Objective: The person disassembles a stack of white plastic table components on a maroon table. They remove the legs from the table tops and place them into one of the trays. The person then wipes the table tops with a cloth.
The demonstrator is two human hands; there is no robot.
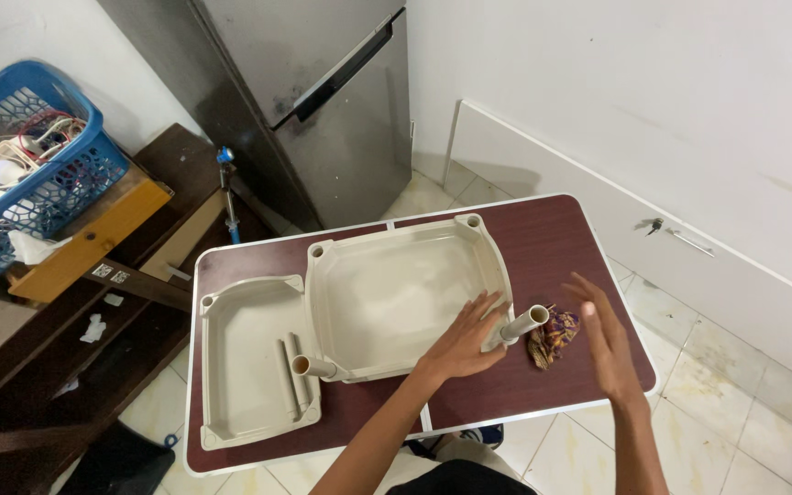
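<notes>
Hands spread open and empty flank a beige tube (526, 323) at the large tray's (396, 293) corner, left hand (466, 339) touching the rim, right hand (605, 341) hovering beyond the tube's open end above the surface (552, 240).

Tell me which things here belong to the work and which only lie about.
In the work:
- large tray
- small tray
- tube by left hand
- tube
- right hand

Lying about:
- cloth
- blue basket
- fridge

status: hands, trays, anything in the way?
Left hand open, flat on large beige tray near corner tube. Right hand open, hovering over crumpled cloth. Smaller tray alongside, tubes inside.
</notes>
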